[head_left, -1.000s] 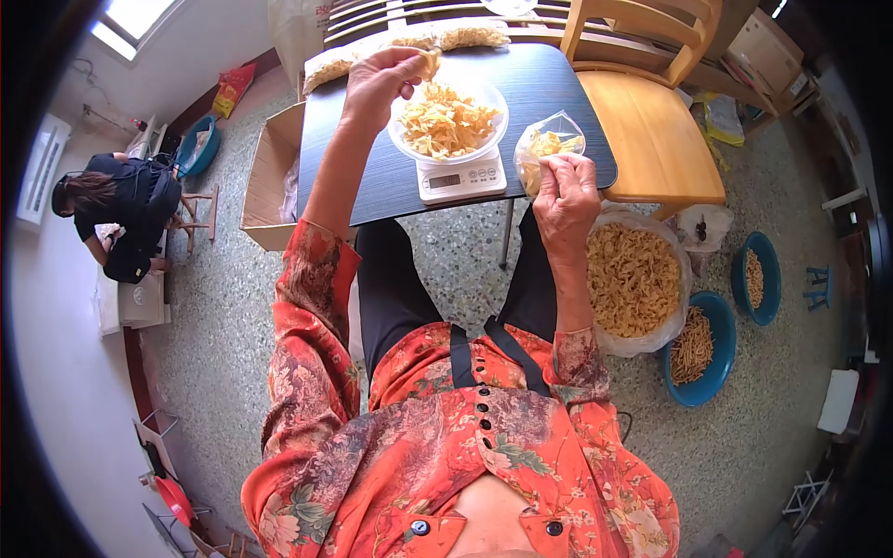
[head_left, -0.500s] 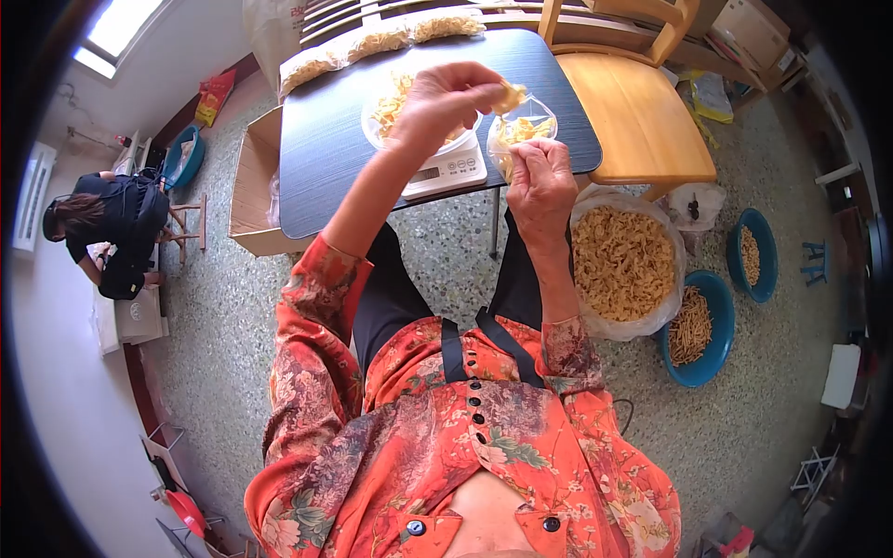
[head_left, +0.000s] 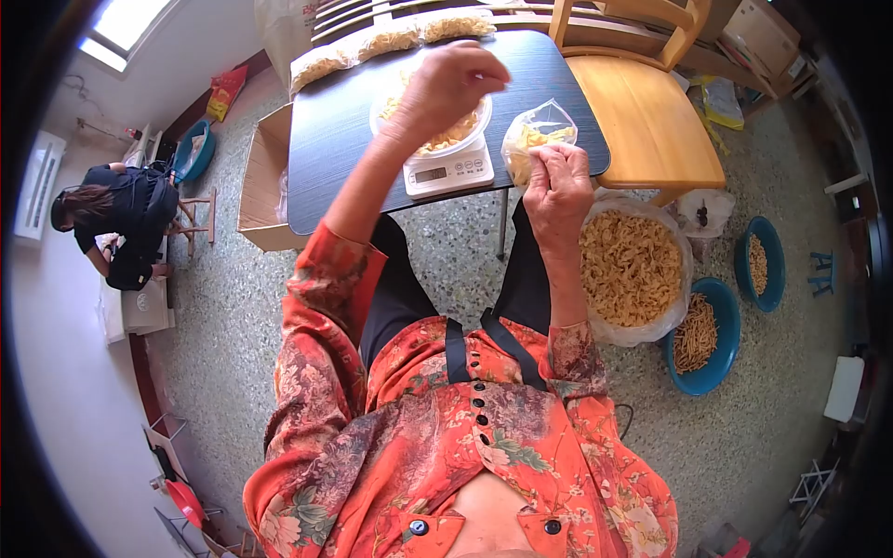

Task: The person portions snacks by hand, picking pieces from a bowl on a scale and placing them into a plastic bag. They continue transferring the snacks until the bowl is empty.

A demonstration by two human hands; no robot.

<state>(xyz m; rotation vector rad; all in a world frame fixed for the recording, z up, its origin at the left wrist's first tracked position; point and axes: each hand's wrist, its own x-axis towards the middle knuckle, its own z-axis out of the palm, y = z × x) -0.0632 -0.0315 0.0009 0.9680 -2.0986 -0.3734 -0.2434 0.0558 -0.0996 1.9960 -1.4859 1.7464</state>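
Our right hand [head_left: 559, 184] pinches a clear bag [head_left: 517, 153] of yellow pieces at the table's [head_left: 344, 149] near edge. Our left hand [head_left: 445, 88], fingers curled, hovers over the bowl [head_left: 483, 124] on the scale [head_left: 449, 174]; we cannot tell whether it grips anything.

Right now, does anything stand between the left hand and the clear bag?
Nothing visible does. Between the left hand, over the bowl, and the clear bag, only dark tabletop shows. The right hand pinches the bag's near side, outside that gap.
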